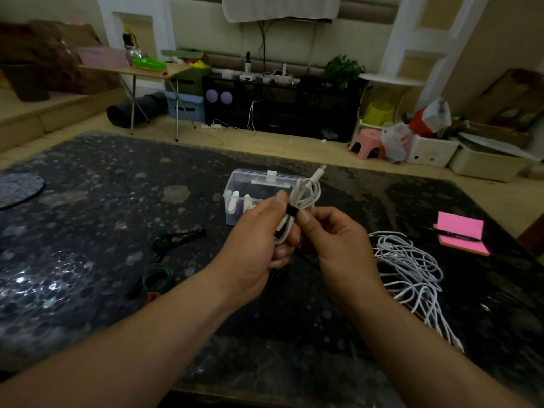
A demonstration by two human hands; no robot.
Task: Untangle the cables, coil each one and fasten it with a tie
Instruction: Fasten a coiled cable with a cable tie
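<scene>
At the centre of the frame I see 2 bare hands raised just above a dark speckled table. The left hand grips a coiled white cable, its fingers curled round the lower part of the bundle and its thumb laid against a black tie that wraps the coil's middle. The right hand pinches that tie between thumb and forefinger; its other fingers are loosely curled. One plug end of the coil sticks up toward the upper right.

Just behind the hands stands a clear plastic box with white items inside. At the right of the frame a loose pile of tangled white cables lies on the table. Farther right is a pink notepad with a pen on it. Left of centre lie scissors and a green tape roll.
</scene>
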